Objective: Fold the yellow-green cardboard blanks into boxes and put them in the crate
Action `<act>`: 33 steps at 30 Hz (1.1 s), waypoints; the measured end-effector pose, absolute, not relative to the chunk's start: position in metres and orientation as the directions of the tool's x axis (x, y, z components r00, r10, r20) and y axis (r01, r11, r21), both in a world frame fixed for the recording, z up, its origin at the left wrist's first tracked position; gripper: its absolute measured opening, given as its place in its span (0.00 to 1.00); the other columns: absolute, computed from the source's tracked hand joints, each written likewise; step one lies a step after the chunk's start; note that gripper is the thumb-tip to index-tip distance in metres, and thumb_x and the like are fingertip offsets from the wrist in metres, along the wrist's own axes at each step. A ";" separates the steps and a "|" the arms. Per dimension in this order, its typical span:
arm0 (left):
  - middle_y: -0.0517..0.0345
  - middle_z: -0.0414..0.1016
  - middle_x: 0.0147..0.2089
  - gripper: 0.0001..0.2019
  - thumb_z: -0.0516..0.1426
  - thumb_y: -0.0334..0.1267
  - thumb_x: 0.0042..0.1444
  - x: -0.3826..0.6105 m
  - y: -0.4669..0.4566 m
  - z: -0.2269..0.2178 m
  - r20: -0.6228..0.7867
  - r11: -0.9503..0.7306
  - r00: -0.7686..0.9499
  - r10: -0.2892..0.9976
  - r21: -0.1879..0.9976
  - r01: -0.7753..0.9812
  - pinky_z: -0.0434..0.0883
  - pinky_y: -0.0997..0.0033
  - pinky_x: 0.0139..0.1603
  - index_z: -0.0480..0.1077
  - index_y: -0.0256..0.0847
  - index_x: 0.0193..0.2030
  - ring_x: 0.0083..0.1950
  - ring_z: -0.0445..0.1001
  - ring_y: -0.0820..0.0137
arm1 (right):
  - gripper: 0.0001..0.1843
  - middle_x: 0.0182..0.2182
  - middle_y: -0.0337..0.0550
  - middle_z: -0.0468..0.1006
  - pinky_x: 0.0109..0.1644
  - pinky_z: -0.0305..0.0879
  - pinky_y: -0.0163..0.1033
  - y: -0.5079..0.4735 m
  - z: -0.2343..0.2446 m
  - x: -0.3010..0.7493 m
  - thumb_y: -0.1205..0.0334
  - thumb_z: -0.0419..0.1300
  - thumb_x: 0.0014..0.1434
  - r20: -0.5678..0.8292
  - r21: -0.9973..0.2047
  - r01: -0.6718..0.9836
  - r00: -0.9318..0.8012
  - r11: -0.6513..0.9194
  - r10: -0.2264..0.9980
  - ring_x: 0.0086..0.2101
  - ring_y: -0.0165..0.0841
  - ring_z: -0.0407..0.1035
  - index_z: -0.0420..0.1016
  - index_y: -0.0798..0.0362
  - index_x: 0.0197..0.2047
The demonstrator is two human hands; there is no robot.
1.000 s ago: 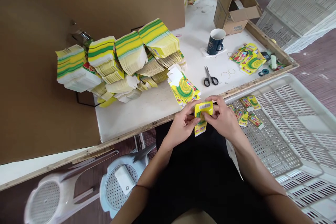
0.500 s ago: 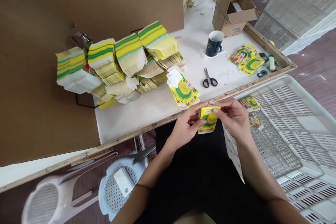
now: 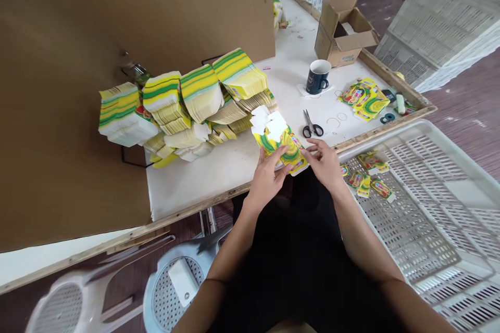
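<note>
Several folded cartons (image 3: 365, 174) lie in crate (image 3: 429, 203) at 3 o'clock | my left hand (image 3: 267, 177), right hand (image 3: 324, 164) fingers spread on flat carton pile (image 3: 283, 145) | big stacks (image 3: 183, 104) at 10 o'clock unfolded.

White-topped wooden-edged bench (image 3: 219, 171) under soft, even daylight, backed on the left by a large brown cardboard sheet (image 3: 78, 88). Dark reddish-brown floor (image 3: 469, 104) beyond, with white perforated plastic stools (image 3: 172, 281) below the bench edge. White slotted plastic crates (image 3: 441, 21) stacked at upper right.
</note>
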State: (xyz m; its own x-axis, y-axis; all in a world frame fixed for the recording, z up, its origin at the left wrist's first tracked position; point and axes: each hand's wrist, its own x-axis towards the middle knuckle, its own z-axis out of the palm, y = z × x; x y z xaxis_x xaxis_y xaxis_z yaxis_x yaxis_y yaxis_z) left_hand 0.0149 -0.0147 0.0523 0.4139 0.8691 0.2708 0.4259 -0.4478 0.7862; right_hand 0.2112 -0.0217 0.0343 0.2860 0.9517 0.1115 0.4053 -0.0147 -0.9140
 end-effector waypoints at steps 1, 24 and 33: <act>0.45 0.72 0.68 0.23 0.58 0.42 0.67 0.013 -0.015 0.054 0.270 -0.443 0.408 0.872 0.791 0.423 0.39 0.44 0.81 0.66 0.44 0.67 0.73 0.66 0.57 | 0.24 0.32 0.43 0.81 0.28 0.63 0.38 -0.018 0.032 0.206 0.46 0.65 0.59 0.088 -0.938 0.347 0.289 -0.019 0.953 0.21 0.28 0.62 0.77 0.55 0.51; 0.45 0.81 0.58 0.29 0.62 0.61 0.57 0.026 -0.033 0.063 -0.022 0.173 0.338 0.941 0.890 -0.423 0.72 0.53 0.66 0.76 0.42 0.57 0.65 0.75 0.52 | 0.17 0.34 0.42 0.83 0.34 0.71 0.40 -0.065 0.058 0.175 0.47 0.71 0.55 0.007 -0.999 -0.030 0.204 0.013 0.979 0.28 0.31 0.70 0.82 0.51 0.40; 0.45 0.84 0.44 0.33 0.66 0.65 0.47 0.020 -0.035 0.069 -0.185 0.371 0.438 0.880 0.843 -0.389 0.78 0.53 0.53 0.78 0.37 0.47 0.53 0.82 0.50 | 0.29 0.60 0.50 0.76 0.53 0.66 0.53 -0.061 0.086 0.188 0.56 0.66 0.63 0.519 -0.641 0.621 -0.081 0.450 0.851 0.48 0.46 0.73 0.66 0.44 0.65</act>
State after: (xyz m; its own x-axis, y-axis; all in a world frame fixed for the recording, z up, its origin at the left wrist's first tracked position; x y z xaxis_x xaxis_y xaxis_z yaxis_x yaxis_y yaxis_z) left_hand 0.0200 -0.0349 0.0691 0.4380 0.8798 -0.1847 -0.3892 0.3708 0.8432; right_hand 0.1879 -0.0609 0.0864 -0.0808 0.8510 0.5189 0.6213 0.4501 -0.6414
